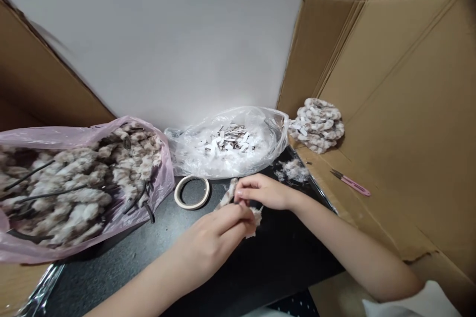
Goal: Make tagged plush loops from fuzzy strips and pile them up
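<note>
Both my hands meet over the black tabletop, close together at a furry grey-and-white strip (pixel 227 197). My left hand (pixel 219 230) is closed on the strip, part of which sticks out below its fingers. Bent fingers of my right hand (pixel 262 192) pinch at the same spot, touching the left fingertips; what exactly they grip there is hidden. To the left of the hands lies a roll of cream tape (pixel 178 199). Behind them rests a clear plastic bag (pixel 193 161) holding many small white tags (pixel 241 141).
A pink plastic bag (pixel 163 178) full of furry strips (pixel 82 178) with dark cords fills the left side. At right are a bundle of tagged furry pieces (pixel 320 126), loose fluff (pixel 293 171) and pink thread snips (pixel 351 183). Cardboard walls (pixel 416 84) flank the table (pixel 111 267).
</note>
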Demonstrator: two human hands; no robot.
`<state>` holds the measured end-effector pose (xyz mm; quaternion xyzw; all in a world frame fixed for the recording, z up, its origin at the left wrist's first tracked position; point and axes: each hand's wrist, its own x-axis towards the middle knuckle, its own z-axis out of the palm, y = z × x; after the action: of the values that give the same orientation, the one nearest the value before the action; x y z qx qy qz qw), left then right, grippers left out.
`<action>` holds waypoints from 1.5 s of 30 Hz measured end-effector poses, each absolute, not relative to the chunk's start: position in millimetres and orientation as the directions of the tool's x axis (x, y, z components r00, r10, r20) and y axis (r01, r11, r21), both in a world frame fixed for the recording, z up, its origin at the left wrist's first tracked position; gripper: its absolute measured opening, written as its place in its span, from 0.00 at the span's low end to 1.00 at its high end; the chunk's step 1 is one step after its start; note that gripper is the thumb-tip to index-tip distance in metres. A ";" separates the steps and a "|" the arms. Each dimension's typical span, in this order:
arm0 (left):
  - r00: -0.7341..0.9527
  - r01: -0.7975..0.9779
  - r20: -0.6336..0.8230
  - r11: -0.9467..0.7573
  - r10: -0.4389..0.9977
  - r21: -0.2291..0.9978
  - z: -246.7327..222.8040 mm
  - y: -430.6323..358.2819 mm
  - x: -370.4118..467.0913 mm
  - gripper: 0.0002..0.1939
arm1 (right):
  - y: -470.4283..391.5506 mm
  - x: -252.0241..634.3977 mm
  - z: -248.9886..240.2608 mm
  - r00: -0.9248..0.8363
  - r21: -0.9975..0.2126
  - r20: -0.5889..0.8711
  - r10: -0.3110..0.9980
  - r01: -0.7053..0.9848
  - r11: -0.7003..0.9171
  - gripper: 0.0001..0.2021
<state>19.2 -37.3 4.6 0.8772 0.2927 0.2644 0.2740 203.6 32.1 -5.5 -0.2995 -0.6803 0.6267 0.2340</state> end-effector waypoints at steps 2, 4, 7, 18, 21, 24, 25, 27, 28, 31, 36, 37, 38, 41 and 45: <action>0.683 0.379 0.292 -0.666 0.670 0.642 1.3 -38.6 15.8 0.12 | 27.0 204.8 -16.0 -0.718 -0.983 -0.177 0.673 0.162 -0.085 0.17; 0.671 0.371 0.289 -0.646 0.683 0.667 -1.7 -39.7 12.9 0.12 | 19.8 206.5 -23.9 -0.780 -0.955 -0.288 0.555 0.190 -0.228 0.20; 0.645 0.352 0.263 -0.584 0.718 0.732 -6.7 -41.2 11.4 0.10 | 9.4 205.1 -32.8 -0.850 -0.871 -0.359 0.386 0.156 -0.465 0.22; 0.637 0.178 0.595 -0.844 0.490 0.505 -40.0 -43.4 11.7 0.11 | 16.3 192.8 -45.8 -0.606 -0.875 -0.378 0.700 -0.013 -0.484 0.16; 0.550 0.238 0.598 -0.796 0.583 0.557 -43.9 -41.7 9.0 0.12 | 16.1 192.5 -39.4 -0.543 -0.976 -0.194 0.817 0.025 -0.214 0.09; 0.454 0.310 0.534 -0.688 0.714 0.656 -46.7 -41.2 7.9 0.10 | 11.0 189.3 -33.4 -0.452 -0.991 0.002 0.892 0.116 0.061 0.03; 0.415 0.329 0.499 -0.637 0.761 0.697 -47.5 -41.3 8.3 0.09 | 8.7 187.7 -32.3 -0.428 -0.981 0.060 0.902 0.140 0.132 0.02; 0.318 0.352 0.417 -0.514 0.852 0.782 -48.8 -42.1 10.4 0.06 | 4.3 184.1 -31.9 -0.395 -0.957 0.156 0.905 0.167 0.238 0.03; 0.264 0.353 0.370 -0.447 0.891 0.822 -49.1 -42.7 11.9 0.05 | 2.4 182.4 -32.7 -0.381 -0.944 0.196 0.904 0.177 0.279 0.03; 0.132 0.296 0.227 -0.257 0.965 0.920 -49.4 -45.1 17.5 0.05 | -0.8 178.0 -37.0 -0.333 -0.905 0.297 0.895 0.201 0.375 0.05; -0.014 0.102 0.079 -0.077 0.997 0.992 -50.3 -49.7 23.9 0.05 | -0.5 174.5 -40.9 -0.292 -0.858 0.390 0.873 0.230 0.460 0.07; -0.038 0.071 0.074 -0.071 0.997 0.995 -50.7 -49.9 24.3 0.08 | -0.3 174.1 -40.7 -0.290 -0.857 0.391 0.874 0.231 0.460 0.06; -0.057 0.046 0.074 -0.072 0.996 0.996 -51.0 -49.8 24.5 0.08 | -0.1 173.8 -40.4 -0.289 -0.859 0.389 0.875 0.230 0.457 0.06; -0.073 -0.007 0.065 -0.065 0.995 0.998 -52.1 -47.4 24.0 0.07 | 0.0 173.0 -39.6 -0.296 -0.852 0.397 0.869 0.232 0.469 0.06; -0.002 -0.025 0.032 -0.032 0.999 0.999 -53.5 -42.9 22.3 0.03 | -0.6 172.8 -42.0 -0.315 -0.794 0.444 0.839 0.294 0.532 0.08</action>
<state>22.3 -42.9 -53.5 0.5013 0.4861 0.5146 0.4976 172.8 -0.6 -42.0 -0.3766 -0.7519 0.3039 0.4478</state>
